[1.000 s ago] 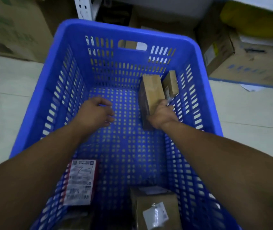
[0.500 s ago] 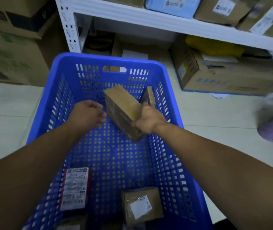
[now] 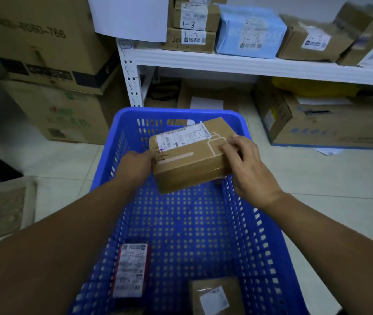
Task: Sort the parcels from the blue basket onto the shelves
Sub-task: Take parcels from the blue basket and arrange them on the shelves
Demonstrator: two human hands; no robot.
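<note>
One brown cardboard parcel (image 3: 187,162) with a white label is held above the far part of the blue plastic basket (image 3: 122,126). The right hand (image 3: 249,171) grips its right end, fingers curled close together over the top edge. The left hand (image 3: 135,165) meets its left end; its fingers are hidden, so I cannot tell their state. Two parcels lie in the basket's near part: one flat white-labelled packet (image 3: 131,269) at the left and one small brown box (image 3: 215,296).
</note>
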